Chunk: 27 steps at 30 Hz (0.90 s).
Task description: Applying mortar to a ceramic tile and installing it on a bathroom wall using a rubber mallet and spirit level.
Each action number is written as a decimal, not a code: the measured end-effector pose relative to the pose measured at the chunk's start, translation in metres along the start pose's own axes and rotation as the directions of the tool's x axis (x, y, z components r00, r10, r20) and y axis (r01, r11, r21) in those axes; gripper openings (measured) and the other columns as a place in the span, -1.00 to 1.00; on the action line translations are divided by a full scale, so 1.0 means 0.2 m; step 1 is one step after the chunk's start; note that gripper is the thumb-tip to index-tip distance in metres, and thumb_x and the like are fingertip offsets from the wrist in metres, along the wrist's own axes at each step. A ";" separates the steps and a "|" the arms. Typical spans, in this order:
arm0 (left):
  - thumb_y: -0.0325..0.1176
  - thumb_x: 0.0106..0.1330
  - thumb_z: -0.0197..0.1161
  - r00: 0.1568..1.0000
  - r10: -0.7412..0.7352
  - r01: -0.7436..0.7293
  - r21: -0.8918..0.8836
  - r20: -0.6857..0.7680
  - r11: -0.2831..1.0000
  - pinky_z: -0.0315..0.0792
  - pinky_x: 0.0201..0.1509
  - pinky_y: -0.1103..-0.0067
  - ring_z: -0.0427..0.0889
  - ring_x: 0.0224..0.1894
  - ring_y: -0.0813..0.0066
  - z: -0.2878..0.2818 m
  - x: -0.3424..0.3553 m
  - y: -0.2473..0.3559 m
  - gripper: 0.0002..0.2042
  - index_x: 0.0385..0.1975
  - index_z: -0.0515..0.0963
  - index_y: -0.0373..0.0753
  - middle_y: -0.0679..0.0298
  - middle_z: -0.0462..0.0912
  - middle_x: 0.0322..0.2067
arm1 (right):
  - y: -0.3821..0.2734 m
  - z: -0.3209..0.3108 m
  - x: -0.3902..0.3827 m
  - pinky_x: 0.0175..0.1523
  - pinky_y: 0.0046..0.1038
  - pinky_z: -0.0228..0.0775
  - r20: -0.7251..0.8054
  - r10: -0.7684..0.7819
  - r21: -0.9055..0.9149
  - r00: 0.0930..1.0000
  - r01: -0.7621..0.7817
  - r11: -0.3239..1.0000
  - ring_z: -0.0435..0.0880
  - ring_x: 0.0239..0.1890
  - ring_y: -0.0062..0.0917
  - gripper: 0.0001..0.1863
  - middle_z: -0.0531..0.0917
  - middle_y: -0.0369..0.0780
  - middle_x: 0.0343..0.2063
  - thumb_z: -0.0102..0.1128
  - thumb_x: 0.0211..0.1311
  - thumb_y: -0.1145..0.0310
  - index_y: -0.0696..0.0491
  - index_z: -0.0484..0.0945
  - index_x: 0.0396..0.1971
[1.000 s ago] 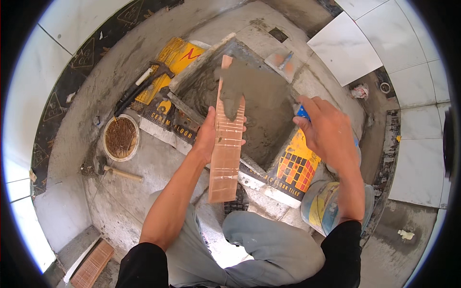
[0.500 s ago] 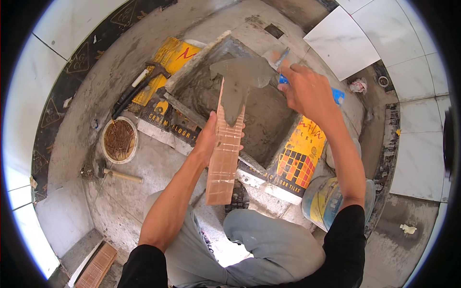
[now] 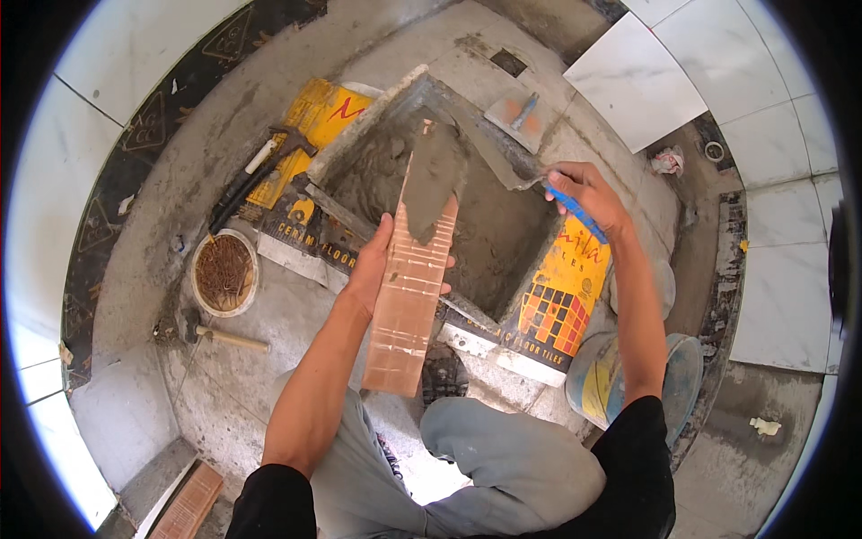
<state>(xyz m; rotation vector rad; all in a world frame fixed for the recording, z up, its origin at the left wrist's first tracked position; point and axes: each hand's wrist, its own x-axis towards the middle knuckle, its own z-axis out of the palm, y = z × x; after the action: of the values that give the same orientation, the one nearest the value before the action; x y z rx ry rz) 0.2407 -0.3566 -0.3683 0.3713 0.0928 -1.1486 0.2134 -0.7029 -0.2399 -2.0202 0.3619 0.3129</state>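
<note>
My left hand (image 3: pixel 373 269) grips a narrow brown tile strip (image 3: pixel 395 332), ribbed face up, its fingers wrapped round the edges. Wet grey mortar (image 3: pixel 435 184) coats the far part of that face. In my right hand (image 3: pixel 588 198) is a pointed trowel (image 3: pixel 579 216) by its blue handle. The trowel's mortar-smeared blade points away to the far left, apart from the strip, above the right part of a mortar trough (image 3: pixel 323 202). More wet mortar lies inside the trough, beneath the strip's far end.
Yellow tile cartons (image 3: pixel 566 296) lie under the trough. To the left are a claw hammer (image 3: pixel 287 144), a tub of nails (image 3: pixel 224 274) and a wooden-handled mallet (image 3: pixel 232 339). A float (image 3: pixel 516 119) rests beyond the trough; a clear bucket (image 3: pixel 628 377) stands near my right arm.
The trowel has come off the strip's far end and swung right, its handle now angled toward me. The strip has shifted slightly nearer and left, with mortar still on it.
</note>
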 end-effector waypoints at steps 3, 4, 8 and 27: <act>0.34 0.49 -0.33 0.999 0.023 -0.025 -0.083 -0.028 0.996 0.62 0.04 0.02 0.65 0.06 0.04 0.05 0.00 0.01 -0.24 0.36 0.31 -0.19 0.01 0.60 0.08 | 0.05 0.04 -0.01 -0.46 -0.62 0.35 -0.001 0.069 0.123 0.998 -0.068 0.990 0.52 -0.53 -0.70 -0.55 0.62 -0.30 -0.44 0.21 0.40 0.04 0.16 0.62 -0.02; 0.34 0.49 -0.33 0.999 0.017 -0.019 -0.082 -0.027 0.996 0.62 0.04 0.02 0.65 0.06 0.04 0.06 0.00 0.02 -0.24 0.36 0.31 -0.19 0.01 0.60 0.08 | 0.06 0.05 -0.02 -0.46 -0.62 0.35 -0.005 0.073 0.126 0.997 -0.072 0.989 0.52 -0.53 -0.70 -0.55 0.62 -0.30 -0.44 0.21 0.40 0.04 0.16 0.62 -0.02; 0.31 0.50 -0.25 0.996 0.029 -0.033 -0.053 -0.079 0.998 0.66 -0.02 0.18 0.71 -0.05 0.12 0.04 0.02 0.05 -0.28 0.28 0.40 -0.24 0.03 0.67 -0.03 | 0.10 0.08 -0.02 -0.48 -0.60 0.35 0.046 0.096 0.092 0.994 -0.100 0.991 0.50 -0.56 -0.71 -0.56 0.60 -0.30 -0.47 0.21 0.40 0.03 0.15 0.63 -0.05; 0.16 0.56 -0.18 0.946 0.231 -0.206 0.130 -0.228 0.970 0.65 -0.13 0.38 0.71 -0.20 0.31 0.05 0.19 0.31 -0.45 0.05 0.54 -0.19 0.19 0.71 -0.17 | 0.29 0.13 -0.25 -0.28 -0.47 0.39 -0.046 -0.169 -0.257 0.985 0.151 0.954 0.51 -0.44 -0.59 -0.60 0.66 -0.26 -0.45 0.32 0.32 0.09 0.13 0.67 -0.08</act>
<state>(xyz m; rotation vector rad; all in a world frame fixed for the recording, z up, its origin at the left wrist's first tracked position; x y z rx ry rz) 0.3104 -0.3702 -0.3543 0.6000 0.2001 -0.8866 0.1429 -0.6987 -0.2796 -2.3003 0.2050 0.1973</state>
